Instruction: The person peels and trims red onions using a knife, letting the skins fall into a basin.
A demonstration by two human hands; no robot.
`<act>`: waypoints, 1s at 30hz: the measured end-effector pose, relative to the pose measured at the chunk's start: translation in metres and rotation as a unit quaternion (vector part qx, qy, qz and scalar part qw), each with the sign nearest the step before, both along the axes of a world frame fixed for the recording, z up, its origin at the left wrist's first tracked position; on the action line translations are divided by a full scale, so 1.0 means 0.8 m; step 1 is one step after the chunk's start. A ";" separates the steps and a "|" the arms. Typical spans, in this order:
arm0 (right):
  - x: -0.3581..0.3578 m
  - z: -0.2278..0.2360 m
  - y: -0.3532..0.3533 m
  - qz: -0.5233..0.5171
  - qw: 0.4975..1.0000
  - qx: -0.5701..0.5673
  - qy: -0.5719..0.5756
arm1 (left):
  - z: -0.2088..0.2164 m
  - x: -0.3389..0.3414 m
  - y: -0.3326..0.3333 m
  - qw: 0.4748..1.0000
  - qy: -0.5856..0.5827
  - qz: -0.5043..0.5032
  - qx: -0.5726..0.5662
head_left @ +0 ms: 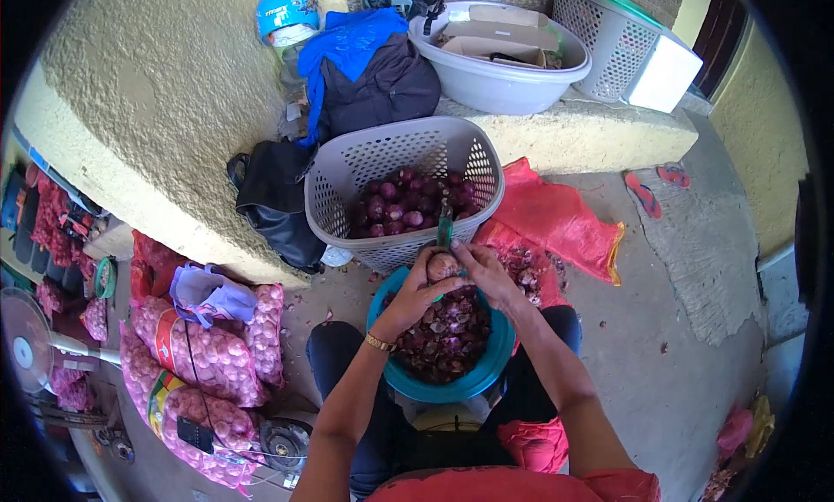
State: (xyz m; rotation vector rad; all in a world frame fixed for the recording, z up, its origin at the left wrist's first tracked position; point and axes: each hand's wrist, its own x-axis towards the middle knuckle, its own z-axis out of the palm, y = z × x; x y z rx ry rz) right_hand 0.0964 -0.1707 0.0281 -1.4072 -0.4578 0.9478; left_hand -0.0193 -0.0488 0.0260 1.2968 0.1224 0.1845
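Observation:
In front of me, over the rim of a teal basin [504,341], my left hand [417,289] is closed around a pale, pinkish-brown onion [443,269]. My right hand [486,274] is closed on the onion's right side, its fingers pressed against it. A narrow green tool [445,231] sticks up from between the hands; its kind is not clear. Loose onion skins and dark red onion pieces [447,337] fill the basin below. Just beyond stands a grey perforated basket [347,168] with many peeled purple onions [395,211] in it.
Red mesh sacking [556,215] and loose skins lie right of the basket. Net sacks of onions [208,354] and a fan [26,350] are at left. A black bag [274,202] leans by the wall. A grey tub [495,85] rests on the ledge; slippers [643,194] lie right.

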 end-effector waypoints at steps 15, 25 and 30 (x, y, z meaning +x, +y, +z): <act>0.034 -0.056 0.010 -0.140 0.975 0.149 -0.089 | -0.025 -0.003 0.016 0.994 0.054 0.050 -0.085; 0.026 -0.035 -0.010 0.033 0.961 0.051 -0.270 | -0.052 0.020 0.019 0.927 0.005 0.103 -0.360; 0.021 -0.025 -0.005 0.030 0.917 0.013 -0.398 | -0.072 0.026 0.018 0.926 -0.026 0.101 -0.364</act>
